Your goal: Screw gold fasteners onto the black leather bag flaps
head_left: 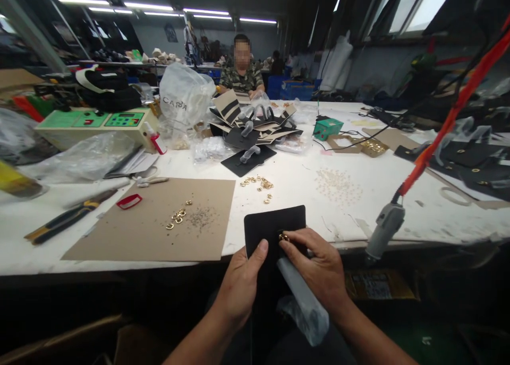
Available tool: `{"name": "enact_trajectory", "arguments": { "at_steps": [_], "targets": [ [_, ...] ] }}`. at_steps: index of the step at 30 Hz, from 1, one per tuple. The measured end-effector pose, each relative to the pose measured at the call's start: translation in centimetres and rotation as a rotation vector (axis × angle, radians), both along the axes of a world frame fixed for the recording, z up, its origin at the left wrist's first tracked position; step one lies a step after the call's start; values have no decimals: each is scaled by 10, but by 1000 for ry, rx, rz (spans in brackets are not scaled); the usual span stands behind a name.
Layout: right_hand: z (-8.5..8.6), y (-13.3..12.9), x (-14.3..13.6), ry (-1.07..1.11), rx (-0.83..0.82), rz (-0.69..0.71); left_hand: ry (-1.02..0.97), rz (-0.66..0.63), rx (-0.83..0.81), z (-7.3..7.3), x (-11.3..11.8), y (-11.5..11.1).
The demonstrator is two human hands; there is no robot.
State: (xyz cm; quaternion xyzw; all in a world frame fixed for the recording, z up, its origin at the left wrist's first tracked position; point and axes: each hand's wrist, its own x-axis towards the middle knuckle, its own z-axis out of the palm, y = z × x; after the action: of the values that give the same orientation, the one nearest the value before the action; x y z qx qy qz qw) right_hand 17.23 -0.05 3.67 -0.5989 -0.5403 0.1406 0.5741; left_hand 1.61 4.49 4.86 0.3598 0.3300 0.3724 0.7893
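A black flat panel (274, 219) with rounded corners is held up in front of me at the table's near edge. My left hand (243, 280) grips its left side, thumb on the front face. My right hand (314, 264) pinches a small gold metal fitting (284, 237) between thumb and fingertips, against the panel's face. A plastic-wrapped strap or handle (305, 301) hangs from the panel below my right hand. Loose gold fittings (258, 183) lie on the white table just beyond, and several gold rings (177, 217) sit on a brown board to the left.
The brown board (147, 243) also carries tiny dark bits and a red tray (129, 201). Pliers (71, 216) lie left of it. A grey electric screwdriver (385, 229) hangs at right on an orange cord. Black panels (249, 136) are piled ahead; a person (241, 73) sits behind them.
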Motion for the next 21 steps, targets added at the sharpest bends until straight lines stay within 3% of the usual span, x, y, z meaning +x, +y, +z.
{"name": "enact_trajectory", "arguments": {
  "at_steps": [5, 8, 11, 14, 16, 18, 21],
  "targets": [
    [-8, 3, -2, -100, 85, -5, -1, -11, -25, 0, 2, 4],
    [-4, 3, 3, -150, 85, 68, 27, -23, 38, -2, -3, 6],
    [6, 7, 18, -205, 22, 258, 59, -61, 79, -4, -8, 9],
    [19, 15, 35, -229, -148, 498, 79, -118, 75, -3, -11, 11],
    [25, 21, 43, -182, -202, 567, 70, -139, 41, 0, -12, 13],
    [25, 25, 47, -115, -187, 477, 29, -141, -17, 4, -11, 16],
    [14, 23, 48, -46, -146, 78, -51, -133, -131, 9, -10, 21]
  ]
}}
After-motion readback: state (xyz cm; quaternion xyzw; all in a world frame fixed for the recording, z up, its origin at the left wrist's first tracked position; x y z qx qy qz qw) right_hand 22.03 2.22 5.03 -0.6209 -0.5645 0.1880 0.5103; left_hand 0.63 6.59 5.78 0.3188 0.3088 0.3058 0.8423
